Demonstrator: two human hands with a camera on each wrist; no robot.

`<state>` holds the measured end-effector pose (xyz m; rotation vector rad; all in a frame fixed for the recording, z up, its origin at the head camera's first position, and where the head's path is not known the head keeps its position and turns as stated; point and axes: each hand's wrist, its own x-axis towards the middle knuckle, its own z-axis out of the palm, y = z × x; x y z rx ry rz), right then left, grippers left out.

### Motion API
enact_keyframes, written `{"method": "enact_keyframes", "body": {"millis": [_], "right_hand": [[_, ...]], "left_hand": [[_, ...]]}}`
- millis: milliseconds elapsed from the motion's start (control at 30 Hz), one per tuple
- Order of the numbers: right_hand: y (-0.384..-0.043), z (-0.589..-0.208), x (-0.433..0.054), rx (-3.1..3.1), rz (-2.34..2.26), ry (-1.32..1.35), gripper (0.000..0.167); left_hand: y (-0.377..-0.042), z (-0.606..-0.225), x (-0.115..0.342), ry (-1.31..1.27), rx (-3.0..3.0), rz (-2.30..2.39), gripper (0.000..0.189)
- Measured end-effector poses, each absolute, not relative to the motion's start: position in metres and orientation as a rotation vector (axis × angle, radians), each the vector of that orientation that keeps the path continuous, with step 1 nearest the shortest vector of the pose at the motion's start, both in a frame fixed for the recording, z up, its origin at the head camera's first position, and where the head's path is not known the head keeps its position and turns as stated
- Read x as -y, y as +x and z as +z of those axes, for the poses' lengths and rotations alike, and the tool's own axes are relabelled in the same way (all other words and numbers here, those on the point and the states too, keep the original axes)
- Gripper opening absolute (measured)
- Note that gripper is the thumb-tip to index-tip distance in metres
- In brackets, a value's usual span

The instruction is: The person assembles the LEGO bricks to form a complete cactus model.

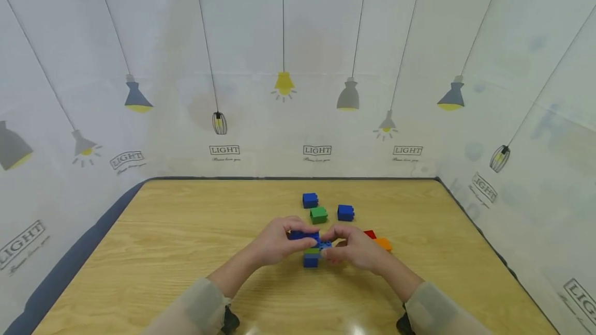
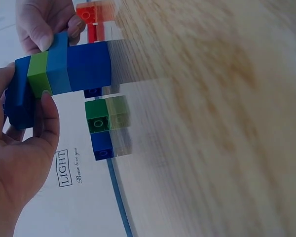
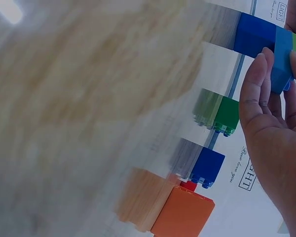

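Observation:
A small stack of toy building blocks stands on the table between the two hands. From the bottom it runs dark blue block [image 2: 90, 65], lighter blue block [image 2: 58, 69], lime green block [image 2: 39, 75], then a long dark blue block [image 2: 18, 91] on top. My left hand [image 1: 278, 242] grips that top block between thumb and fingers. From the other side, my right hand [image 1: 356, 247] pinches the end of the lighter blue block, whose studs show beside the fingertips. In the right wrist view the top of the stack is partly out of frame.
Beyond the hands lie a green block [image 1: 318, 215] and two blue blocks, one farther back [image 1: 310, 200] and one to the right [image 1: 345, 213]. An orange block [image 1: 384, 244] and a red block [image 1: 370, 234] lie behind the right hand. Printed cloth walls surround the wooden table [image 1: 186, 231].

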<state>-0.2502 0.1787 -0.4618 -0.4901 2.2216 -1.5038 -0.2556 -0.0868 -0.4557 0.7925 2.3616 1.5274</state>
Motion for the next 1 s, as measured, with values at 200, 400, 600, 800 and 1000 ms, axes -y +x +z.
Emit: {"method": "enact_keyframes", "body": {"millis": [200, 400, 600, 800, 1000], "right_hand": [[-0.2520, -0.4615, -0.1750, -2.202, -1.504, -0.516, 0.030], [-0.2516, -0.4619, -0.1776, -2.210, -1.507, -0.484, 0.029], [-0.2506, -0.4616, -0.1784, -2.216, -1.502, -0.484, 0.030], [-0.2504, -0.4626, -0.1814, -2.203, -1.516, -0.479, 0.029], [-0.2511, -0.4632, -0.1813, -2.202, -1.514, -0.493, 0.030]], "left_hand": [[-0.2550, -0.4550, 0.0909, 0.783, -2.392, 1.521, 0.028], [-0.2570, -0.4560, 0.0875, 0.812, -2.375, 1.519, 0.031], [-0.2570, -0.4565, 0.0870, 0.811, -2.377, 1.517, 0.028], [-0.2566, -0.4570, 0.0850, 0.832, -2.375, 1.510, 0.032], [-0.2542, -0.4560, 0.0852, 0.809, -2.394, 1.510, 0.028]]}}
